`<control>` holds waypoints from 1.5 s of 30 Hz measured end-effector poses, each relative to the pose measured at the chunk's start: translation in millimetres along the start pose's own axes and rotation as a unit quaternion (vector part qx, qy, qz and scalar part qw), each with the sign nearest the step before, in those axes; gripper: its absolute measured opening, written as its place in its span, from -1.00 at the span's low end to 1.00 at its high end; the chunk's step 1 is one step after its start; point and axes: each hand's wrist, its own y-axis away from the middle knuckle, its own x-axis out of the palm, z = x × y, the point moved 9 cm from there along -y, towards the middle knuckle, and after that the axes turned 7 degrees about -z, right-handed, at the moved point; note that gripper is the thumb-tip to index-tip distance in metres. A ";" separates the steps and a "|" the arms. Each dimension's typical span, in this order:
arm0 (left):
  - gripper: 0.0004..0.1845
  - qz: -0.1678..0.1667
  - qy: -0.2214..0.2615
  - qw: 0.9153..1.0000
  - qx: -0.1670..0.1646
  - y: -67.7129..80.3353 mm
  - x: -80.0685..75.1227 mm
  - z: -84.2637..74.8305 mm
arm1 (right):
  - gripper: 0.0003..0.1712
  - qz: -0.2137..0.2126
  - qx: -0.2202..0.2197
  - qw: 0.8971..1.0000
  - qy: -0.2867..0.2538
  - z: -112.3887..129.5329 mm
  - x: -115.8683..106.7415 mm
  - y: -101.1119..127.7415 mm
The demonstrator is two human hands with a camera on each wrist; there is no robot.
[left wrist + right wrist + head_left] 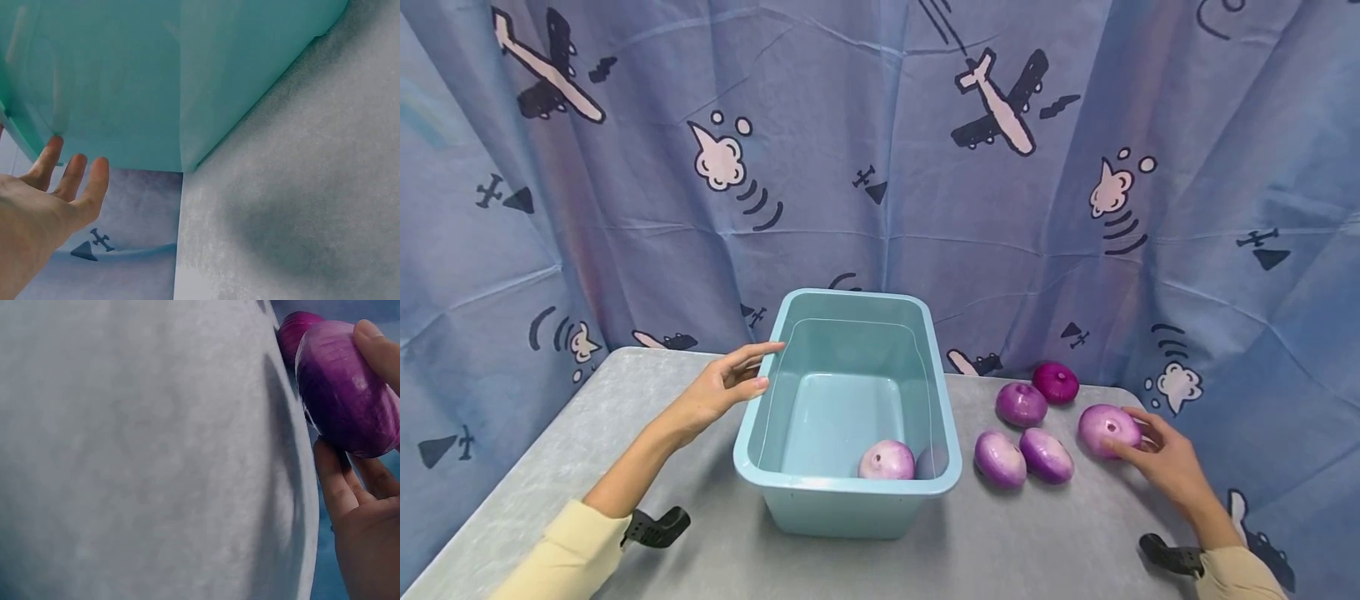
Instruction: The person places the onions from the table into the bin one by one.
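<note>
My right hand (pixel 1167 457) holds a pale purple onion (pixel 1108 431) at the table's right side. In the right wrist view, the thumb lies on one side of the onion (pixel 347 387) and the fingers on the other. At the left rim of a light blue plastic tub (pixel 850 481), my left hand (pixel 718 390) has its fingers loosely extended, fingertips right at the rim. Inside the tub, near its front wall, lies another onion (pixel 887 461). The left wrist view shows the left hand (pixel 56 203) beside the tub's outer wall (pixel 112 81).
Left of the held onion, several more onions lie on the grey table (pixel 1000 550): a dark magenta onion (pixel 1056 383), a purple onion (pixel 1021 405) and two paler ones nearer the tub. A blue curtain (pixel 820 150) with airplane prints hangs behind the table.
</note>
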 end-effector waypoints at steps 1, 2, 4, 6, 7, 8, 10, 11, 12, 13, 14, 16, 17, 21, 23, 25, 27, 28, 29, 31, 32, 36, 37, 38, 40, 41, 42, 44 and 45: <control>-0.44 0.000 0.001 1.000 0.000 -0.1 0.3 -0.1 | -0.06 -0.003 0.001 1.000 -0.001 0.7 -1.4 0.2; -0.44 0.001 0.002 1.000 0.000 -0.3 0.7 -0.3 | -0.05 -0.004 0.003 1.000 -0.005 1.8 -2.8 0.7; -0.44 0.002 0.004 1.000 0.000 -0.7 1.4 -0.6 | -0.05 -0.008 0.005 1.000 -0.009 5.0 -6.3 1.0; -0.44 0.002 0.005 1.000 0.001 -1.0 1.8 -0.9 | -0.06 -0.017 0.002 1.000 -0.015 9.1 -10.9 0.6; -0.44 0.002 0.006 1.000 0.001 -1.2 1.8 -1.1 | -0.08 -0.022 -0.002 0.999 -0.023 11.7 -13.4 0.5; -0.44 0.002 0.006 1.000 0.001 -1.4 1.9 -1.1 | -0.09 -0.027 -0.005 0.999 -0.025 14.1 -15.6 0.2; -0.44 0.001 0.007 1.000 0.001 -1.9 1.8 -1.1 | -0.13 -0.035 -0.012 0.999 -0.028 19.4 -19.6 0.0; -0.44 0.001 0.007 1.000 0.001 -1.9 1.7 -1.2 | -0.13 -0.037 -0.013 0.999 -0.032 22.5 -20.6 0.2; -0.44 0.001 0.008 1.000 0.001 -2.0 1.6 -1.2 | -0.14 -0.038 -0.014 0.999 -0.035 25.7 -21.4 0.6; -0.44 0.000 0.008 1.000 0.001 -1.9 1.5 -1.2 | -0.15 -0.037 -0.015 0.998 -0.039 28.9 -21.6 0.8; -0.44 0.000 0.008 1.000 0.002 -1.7 1.5 -1.2 | -0.15 -0.036 -0.015 0.998 -0.041 32.5 -21.7 1.1; -0.44 0.000 0.007 1.000 0.002 -1.2 1.3 -1.2 | -0.16 -0.034 -0.015 0.998 -0.050 39.4 -21.6 1.5; -0.44 0.000 0.006 1.000 0.002 -0.9 1.2 -1.2 | -0.17 -0.033 -0.018 0.998 -0.056 42.8 -21.6 1.8; -0.44 0.000 0.005 1.000 0.003 -0.4 1.5 -0.9 | -0.19 -0.031 -0.032 0.996 -0.077 55.8 -22.1 3.1; -0.44 0.001 0.006 1.000 0.003 -0.2 1.7 -0.7 | -0.20 -0.031 -0.041 0.995 -0.084 61.9 -22.1 3.5; -0.44 0.002 0.008 1.000 0.003 -0.2 1.9 -0.4 | -0.20 -0.032 -0.048 0.994 -0.090 67.5 -22.1 3.6; -0.44 0.003 0.009 1.000 0.003 -0.1 2.0 -0.3 | -0.21 -0.030 -0.051 0.994 -0.093 72.0 -21.8 3.5; -0.44 0.003 0.009 1.000 0.003 -0.1 1.9 -0.4 | -0.21 -0.028 -0.052 0.994 -0.094 73.9 -21.5 3.5; -0.44 0.002 0.009 1.000 0.003 -0.1 1.7 -0.4 | -0.22 -0.025 -0.051 0.994 -0.095 75.6 -21.0 3.6; -0.44 0.001 0.009 1.000 0.003 0.0 1.3 -0.6 | -0.22 -0.018 -0.052 0.994 -0.092 79.0 -19.8 3.9; -0.44 0.001 0.008 1.000 0.003 0.1 1.1 -0.7 | -0.22 -0.015 -0.052 0.994 -0.091 80.8 -19.1 4.1; -0.44 0.002 0.006 1.000 0.003 0.2 0.6 -1.1 | -0.25 -0.009 -0.066 0.993 -0.097 91.1 -16.2 3.8; -0.44 0.002 0.005 1.000 0.003 0.1 0.5 -1.1 | -0.26 -0.011 -0.070 0.992 -0.103 94.5 -15.6 3.4; -0.44 0.002 0.004 1.000 0.003 0.0 0.3 -1.3 | -0.27 -0.011 -0.076 0.991 -0.109 98.4 -14.6 3.4; -0.45 0.001 0.001 1.000 0.002 -0.1 -0.2 -1.3 | -0.28 -0.009 -0.089 0.988 -0.122 107.3 -12.4 3.8; -0.45 0.000 0.000 1.000 0.001 -0.1 -0.5 -1.4 | -0.28 -0.006 -0.094 0.987 -0.131 111.8 -11.0 4.2; -0.45 -0.001 -0.001 1.000 0.001 -0.1 -0.6 -1.4 | -0.29 -0.003 -0.099 0.986 -0.137 116.2 -9.4 4.8; -0.45 -0.002 -0.003 1.000 0.000 -0.1 -1.0 -1.3 | -0.30 0.009 -0.108 0.983 -0.150 124.6 -5.4 6.2; -0.45 -0.002 -0.003 1.000 0.000 -0.1 -1.2 -1.1 | -0.30 0.014 -0.110 0.981 -0.156 128.4 -3.3 6.9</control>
